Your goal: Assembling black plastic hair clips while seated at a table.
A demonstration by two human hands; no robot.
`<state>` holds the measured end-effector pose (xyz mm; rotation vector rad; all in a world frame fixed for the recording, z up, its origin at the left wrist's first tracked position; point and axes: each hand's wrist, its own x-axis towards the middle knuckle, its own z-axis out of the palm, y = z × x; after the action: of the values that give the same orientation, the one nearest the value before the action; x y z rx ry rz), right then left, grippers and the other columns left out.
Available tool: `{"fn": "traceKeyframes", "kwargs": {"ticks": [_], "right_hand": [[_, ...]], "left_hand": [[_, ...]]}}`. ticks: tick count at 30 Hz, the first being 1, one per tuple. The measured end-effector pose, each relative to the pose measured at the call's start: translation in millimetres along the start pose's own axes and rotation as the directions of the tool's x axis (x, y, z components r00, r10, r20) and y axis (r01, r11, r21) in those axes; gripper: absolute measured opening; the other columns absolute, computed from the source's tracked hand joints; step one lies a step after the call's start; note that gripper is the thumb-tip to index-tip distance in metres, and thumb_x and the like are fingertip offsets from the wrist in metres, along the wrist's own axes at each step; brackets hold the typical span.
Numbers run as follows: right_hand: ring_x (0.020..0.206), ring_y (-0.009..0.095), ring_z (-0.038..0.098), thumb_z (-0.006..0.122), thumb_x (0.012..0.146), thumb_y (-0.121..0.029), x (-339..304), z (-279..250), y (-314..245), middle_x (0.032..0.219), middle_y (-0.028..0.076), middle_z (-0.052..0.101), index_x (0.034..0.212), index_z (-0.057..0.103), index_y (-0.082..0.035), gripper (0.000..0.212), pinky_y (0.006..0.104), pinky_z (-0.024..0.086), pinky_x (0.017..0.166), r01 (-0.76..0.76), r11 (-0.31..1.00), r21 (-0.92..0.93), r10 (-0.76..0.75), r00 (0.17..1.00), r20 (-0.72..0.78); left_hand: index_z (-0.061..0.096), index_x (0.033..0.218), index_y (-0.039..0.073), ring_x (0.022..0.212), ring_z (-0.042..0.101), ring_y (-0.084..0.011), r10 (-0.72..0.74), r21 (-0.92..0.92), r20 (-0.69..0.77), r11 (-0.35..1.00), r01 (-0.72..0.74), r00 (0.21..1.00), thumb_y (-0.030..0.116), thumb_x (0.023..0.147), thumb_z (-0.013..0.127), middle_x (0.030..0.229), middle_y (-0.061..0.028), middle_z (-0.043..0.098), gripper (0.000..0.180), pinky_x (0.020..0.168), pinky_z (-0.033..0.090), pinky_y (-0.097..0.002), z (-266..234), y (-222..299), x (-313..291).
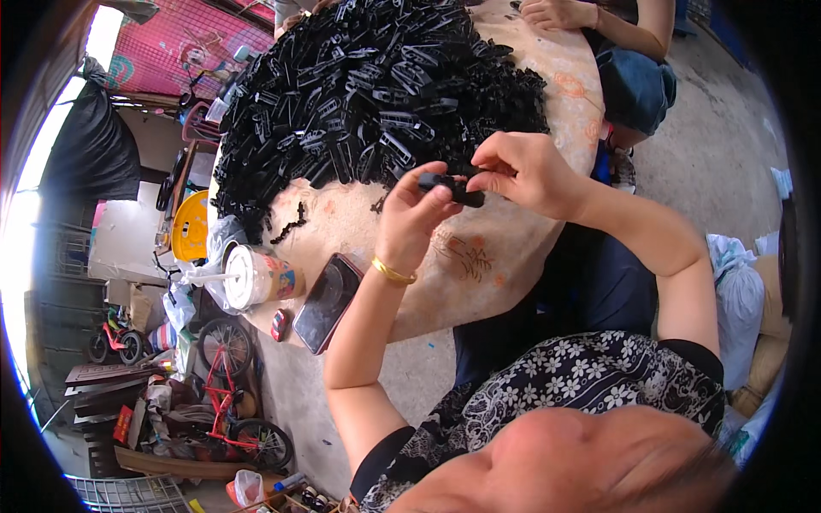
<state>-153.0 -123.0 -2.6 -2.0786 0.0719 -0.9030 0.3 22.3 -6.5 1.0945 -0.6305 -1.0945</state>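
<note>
My left hand [405, 224], with a gold bangle at its wrist, grips a small black plastic part [464, 194] between thumb and fingers. From the right, my right hand [532, 173] comes to the same part with thumb and forefinger pinched together. Whatever lies in that pinch is too small and dark to make out. Just beyond both hands, a large heap of black plastic pieces [359, 111] covers the far part of the round table [513, 256]. A short black chain-like strip [292, 224] lies apart from the heap, toward the left.
Left of my left forearm are a dark phone [328, 301], a lidded drink cup [256, 278] with a straw, and a small red object [280, 325]. Another person's hand [556, 13] rests at the far right table edge. A red bicycle [224, 402] stands on the left.
</note>
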Motion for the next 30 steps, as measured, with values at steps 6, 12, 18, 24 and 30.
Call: {"fn": "traceKeyframes", "kwargs": {"ticks": [6,12,18,24,30], "right_hand": [[0.071,0.026,0.062,0.071,0.074,-0.005,1.0,8.9,6.9,0.079,0.01,0.065,0.084,0.064,-0.003,0.012,0.0326,0.05,0.061,0.25,0.966,-0.066,-0.255,0.964,-0.074],[0.073,0.027,0.061,0.07,0.073,-0.003,-0.1,11.1,6.4,0.081,0.008,0.065,0.082,0.065,-0.004,0.01,0.0343,0.051,0.063,0.39,0.902,-0.183,-0.407,0.911,-0.066],[0.079,0.025,0.062,0.069,0.072,0.001,-0.7,7.6,-3.9,0.083,0.008,0.065,0.084,0.066,-0.003,0.013,0.0327,0.051,0.067,0.163,0.986,-0.013,-0.164,0.981,-0.106],[0.083,0.024,0.061,0.066,0.066,0.007,3.7,1.7,-0.9,0.087,0.006,0.066,0.088,0.067,-0.004,0.025,0.0318,0.051,0.07,0.427,0.904,-0.027,-0.428,0.904,-0.016],[0.083,0.027,0.059,0.063,0.062,0.01,0.1,1.5,1.0,0.093,0.009,0.066,0.087,0.066,-0.003,0.029,0.0339,0.051,0.074,0.493,0.866,-0.085,-0.487,0.87,0.079]], "left_hand": [[0.054,0.117,-0.001,0.083,0.065,-0.0157,0.0,0.02,-0.004,1.0,0.0,1.0,0.0,0.082,0.067,0.099,-0.0094,0.065,0.037,0.076,0.055,-0.0272,4.2,-10.0,-0.8],[0.054,0.118,-0.001,0.081,0.065,-0.0151,-0.005,0.06,-0.01,0.998,0.005,1.0,0.002,0.082,0.068,0.096,-0.0097,0.065,0.038,0.076,0.055,-0.0258,2.5,-9.9,-2.3],[0.044,0.13,0.0,0.092,0.064,-0.0192,0.018,0.016,-0.015,1.0,-0.018,1.0,0.012,0.093,0.054,0.109,-0.0112,0.062,0.039,0.082,0.055,-0.0319,11.4,-6.5,-5.0],[0.038,0.135,0.002,0.078,0.062,-0.0171,-0.149,-0.031,0.146,0.987,0.155,0.978,0.029,0.1,0.04,0.101,-0.012,0.061,0.044,0.064,0.052,-0.026,9.4,3.8,-7.4],[0.049,0.123,0.001,0.061,0.055,-0.0111,-0.289,0.151,0.144,0.952,0.267,0.946,0.033,0.1,0.039,0.101,-0.0154,0.063,0.041,0.051,0.043,-0.0204,5.4,5.2,-7.5]]}}
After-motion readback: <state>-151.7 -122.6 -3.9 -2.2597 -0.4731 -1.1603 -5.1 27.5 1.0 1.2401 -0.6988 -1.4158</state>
